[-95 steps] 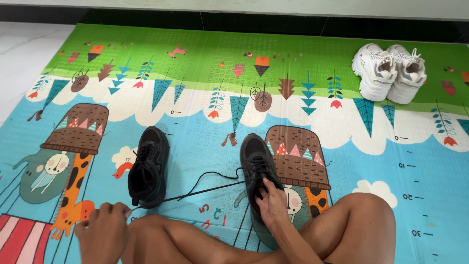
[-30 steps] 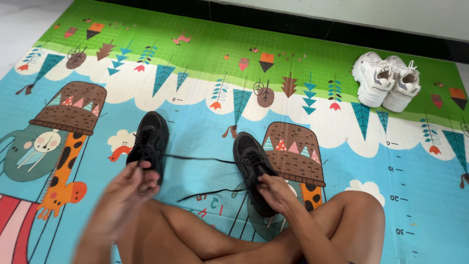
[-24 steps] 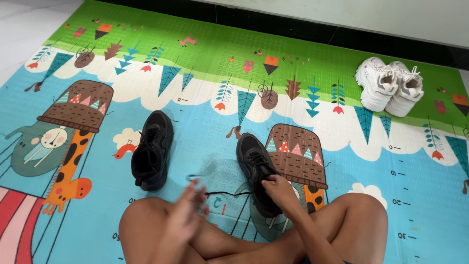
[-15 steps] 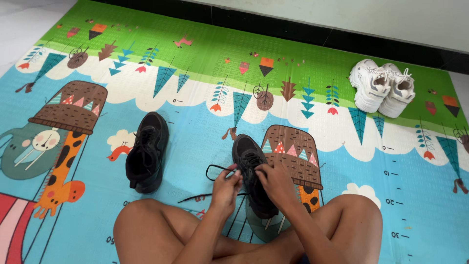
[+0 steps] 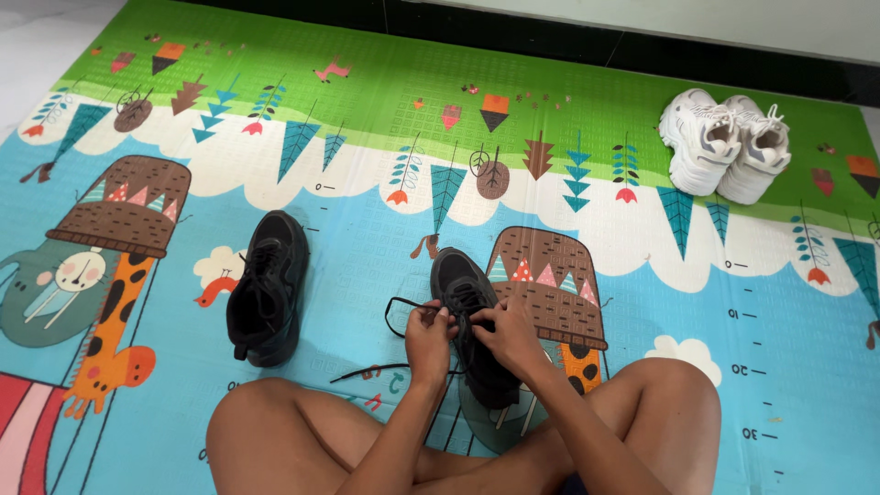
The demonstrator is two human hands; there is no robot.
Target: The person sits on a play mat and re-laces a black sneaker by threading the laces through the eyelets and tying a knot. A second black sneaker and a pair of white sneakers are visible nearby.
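Observation:
A black sneaker (image 5: 464, 291) lies on the colourful play mat (image 5: 385, 128) just in front of my crossed legs. Both hands meet over its laces. My left hand (image 5: 429, 339) pinches the black shoelace (image 5: 396, 312), which loops out to the left of the shoe. My right hand (image 5: 510, 334) grips the lace on top of the shoe's tongue. A loose lace end (image 5: 367, 372) trails on the mat near my left knee. The second black sneaker (image 5: 266, 289) lies apart to the left, untouched.
A pair of white sneakers (image 5: 724, 142) stands side by side at the mat's far right. A dark strip and pale wall run along the mat's far edge. White floor (image 5: 37, 46) shows at the upper left. My bare knees fill the bottom.
My left hand, which was pulling the lace out far to the left, has swung in to the right-hand shoe. Both hands now hold the lace over it, with a loop formed.

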